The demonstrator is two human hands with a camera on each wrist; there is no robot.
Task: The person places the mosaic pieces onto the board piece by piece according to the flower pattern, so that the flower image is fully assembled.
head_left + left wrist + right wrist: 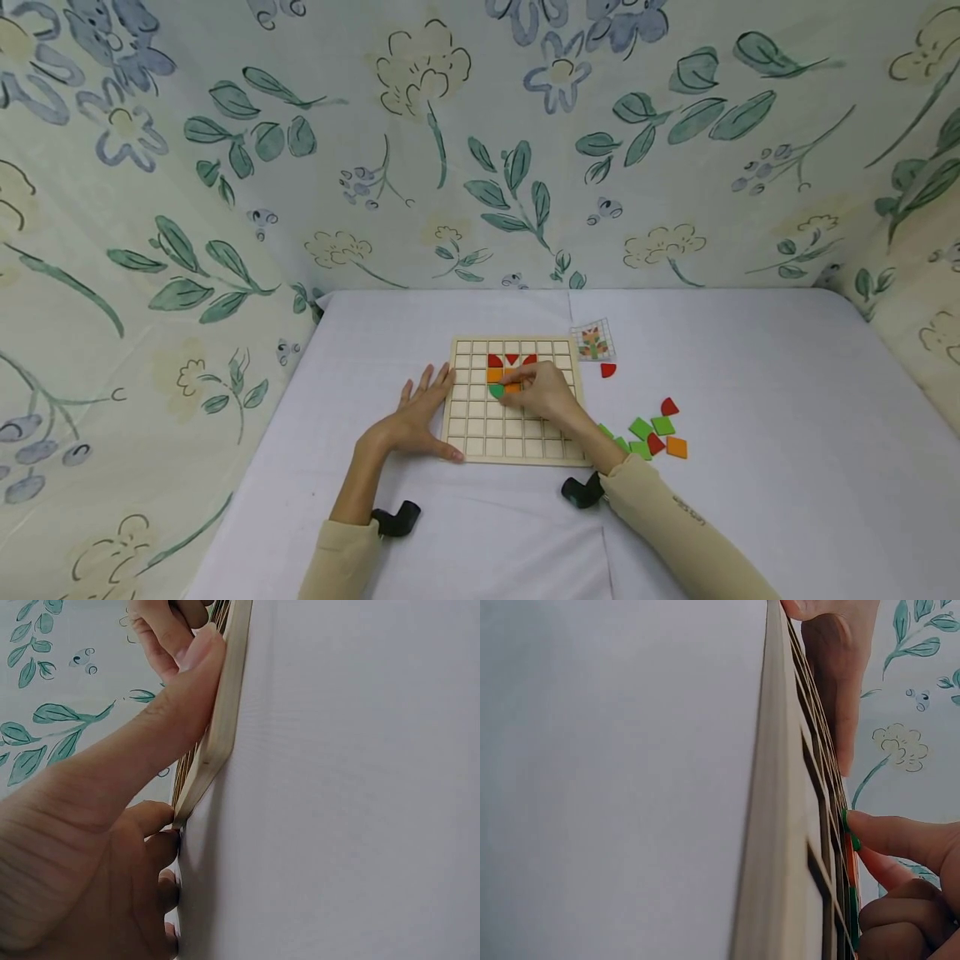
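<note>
A wooden grid board [480, 429] lies on the white table. In the head view, my left hand [420, 421] is spread along its left side, fingertips at the edge and thumb at the near left corner. The left wrist view shows the thumb [161, 720] against the board's rim [225, 712]. Over the grid, my right hand [546, 392] pinches a green rounded piece [497, 391] between thumb and finger. That green piece [846, 820] shows at the thumb tip in the right wrist view. Red pieces [495, 361] and orange squares [494, 376] sit in cells beside it, partly covered by my fingers.
A small pattern card [593, 341] lies at the board's far right corner, with a red piece [608, 370] below it. Loose light green squares [663, 426], red pieces [670, 407] and an orange square [677, 447] lie to the right, some hidden behind my right forearm.
</note>
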